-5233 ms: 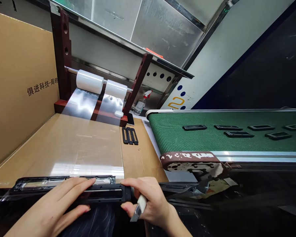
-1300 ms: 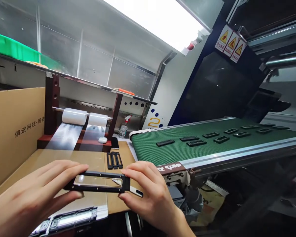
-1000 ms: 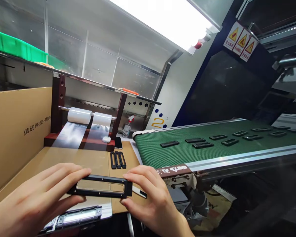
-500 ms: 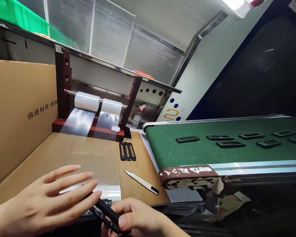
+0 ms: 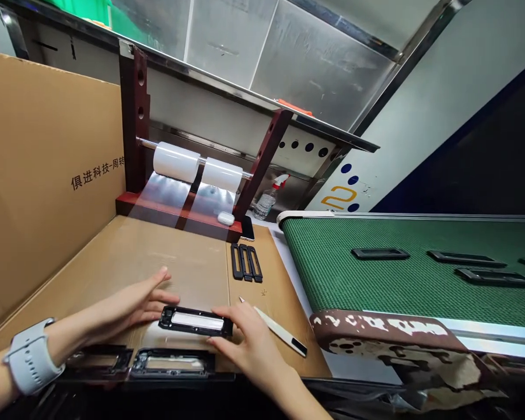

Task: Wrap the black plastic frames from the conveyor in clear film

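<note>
A black rectangular plastic frame (image 5: 195, 321) lies flat on the clear film sheet (image 5: 175, 280) that runs over the cardboard-covered bench. My left hand (image 5: 133, 303) rests at its left end, fingers stretched and touching it. My right hand (image 5: 247, 344) pinches its right end with thumb and fingers. Two more film-covered frames (image 5: 172, 361) lie at the near edge of the bench. A white utility knife (image 5: 280, 331) lies loose just right of my right hand.
Two film rolls (image 5: 196, 166) hang on a red-brown stand (image 5: 133, 116) at the back. Three black frames (image 5: 246, 262) lie beside it. A green conveyor belt (image 5: 402, 280) carries several frames on the right. A cardboard box wall (image 5: 39, 169) closes the left.
The frame I held up in both hands has come down flat onto the film. The knife has left my right hand and lies on the bench. The view tilted down.
</note>
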Available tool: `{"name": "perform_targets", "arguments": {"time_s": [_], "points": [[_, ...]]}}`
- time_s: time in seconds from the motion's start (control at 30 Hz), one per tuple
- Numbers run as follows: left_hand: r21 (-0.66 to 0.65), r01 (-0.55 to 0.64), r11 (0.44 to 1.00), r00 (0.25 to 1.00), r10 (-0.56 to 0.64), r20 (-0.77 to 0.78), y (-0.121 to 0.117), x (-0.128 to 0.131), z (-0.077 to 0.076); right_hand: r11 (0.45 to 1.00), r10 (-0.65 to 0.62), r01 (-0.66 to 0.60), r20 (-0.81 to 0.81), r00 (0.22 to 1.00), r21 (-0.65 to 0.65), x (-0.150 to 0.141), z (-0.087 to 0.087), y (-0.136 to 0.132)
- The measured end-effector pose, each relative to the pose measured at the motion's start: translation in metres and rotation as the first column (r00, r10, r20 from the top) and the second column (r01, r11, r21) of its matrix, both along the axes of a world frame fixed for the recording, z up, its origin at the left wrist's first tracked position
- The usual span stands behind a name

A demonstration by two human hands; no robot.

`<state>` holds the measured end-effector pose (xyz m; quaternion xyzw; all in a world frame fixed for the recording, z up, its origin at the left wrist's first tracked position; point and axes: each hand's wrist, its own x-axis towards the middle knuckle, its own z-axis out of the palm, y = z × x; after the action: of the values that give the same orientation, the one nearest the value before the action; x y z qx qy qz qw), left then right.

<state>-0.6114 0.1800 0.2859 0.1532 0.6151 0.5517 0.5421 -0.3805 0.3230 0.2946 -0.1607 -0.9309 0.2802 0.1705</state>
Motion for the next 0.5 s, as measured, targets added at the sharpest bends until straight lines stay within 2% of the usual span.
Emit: {"name": "perform_targets", "arguments": {"time_s": [0.13, 0.27, 0.5], "points": [[0.006, 0.171, 0.985, 0.982, -0.171, 0.082, -0.009, 0.007, 0.012, 1.000, 0.027, -0.027, 0.034, 0.999, 0.007, -0.006, -0.013, -0.004], [0.039, 0.264, 0.964, 0.960, -0.267, 0.089, -0.016, 0.010, 0.016, 0.999, 0.041, -0.042, 0.039, 0.998, 0.013, -0.010, -0.017, -0.005], [-0.066, 0.330, 0.942, 0.939, -0.335, -0.077, -0.019, 0.010, 0.020, 0.999, 0.047, -0.046, 0.031, 0.998, -0.019, -0.016, -0.021, -0.005]]}}
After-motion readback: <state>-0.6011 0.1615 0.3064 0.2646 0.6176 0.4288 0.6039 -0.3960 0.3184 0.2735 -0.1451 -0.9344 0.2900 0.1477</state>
